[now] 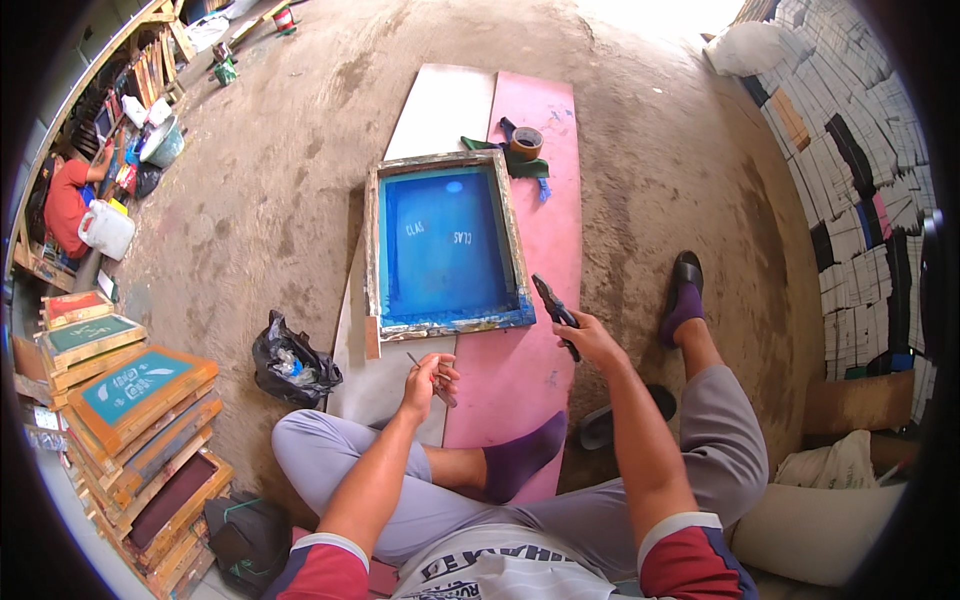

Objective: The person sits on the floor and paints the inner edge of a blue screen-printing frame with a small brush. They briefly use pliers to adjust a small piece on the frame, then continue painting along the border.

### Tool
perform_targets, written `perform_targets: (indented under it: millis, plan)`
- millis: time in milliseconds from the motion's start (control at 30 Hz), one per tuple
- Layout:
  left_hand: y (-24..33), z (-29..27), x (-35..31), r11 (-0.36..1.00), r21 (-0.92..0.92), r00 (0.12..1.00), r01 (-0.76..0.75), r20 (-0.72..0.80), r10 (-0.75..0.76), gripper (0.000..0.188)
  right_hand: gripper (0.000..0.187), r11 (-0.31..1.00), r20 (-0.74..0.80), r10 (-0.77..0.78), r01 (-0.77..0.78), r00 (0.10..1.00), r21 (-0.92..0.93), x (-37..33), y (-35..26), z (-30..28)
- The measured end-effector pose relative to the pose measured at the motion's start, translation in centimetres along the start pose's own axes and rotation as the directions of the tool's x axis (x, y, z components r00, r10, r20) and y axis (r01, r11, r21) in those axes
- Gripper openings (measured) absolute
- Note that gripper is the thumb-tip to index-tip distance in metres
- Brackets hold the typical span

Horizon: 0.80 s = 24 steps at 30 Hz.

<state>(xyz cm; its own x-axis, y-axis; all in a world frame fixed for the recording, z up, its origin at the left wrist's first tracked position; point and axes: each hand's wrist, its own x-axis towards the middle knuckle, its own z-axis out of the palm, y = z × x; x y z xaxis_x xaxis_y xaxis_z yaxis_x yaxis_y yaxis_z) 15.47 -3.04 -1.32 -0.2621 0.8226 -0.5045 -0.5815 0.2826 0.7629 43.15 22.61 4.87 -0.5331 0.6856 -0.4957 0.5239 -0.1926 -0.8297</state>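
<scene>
While the person sits on the floor, the right hand (592, 340) grips dark pliers (555, 306) right at the bottom corner of the blue screen frame (446, 245). The left hand (430, 378) is closed around a thin nail-like pin (418, 364). The frame lies flat on a pink board (545, 180). To pull well, it seems best to pinch tight and go slowly.
</scene>
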Motion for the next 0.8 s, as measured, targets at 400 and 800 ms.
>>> perform_targets:
  millis: [400,800]
  plan:
    - [-1.7,-0.8,0.1,0.996,0.064,0.998,0.056,0.006,-0.056,0.043,0.048,0.932,0.258,0.147,-0.047,0.955,-0.359,0.7,0.7,-2.9]
    - [-1.7,-0.6,0.5,0.998,0.039,0.999,0.045,-0.024,-0.044,0.040,0.038,0.912,0.153,0.349,-0.373,0.924,0.172,-3.5,-0.2,2.3]
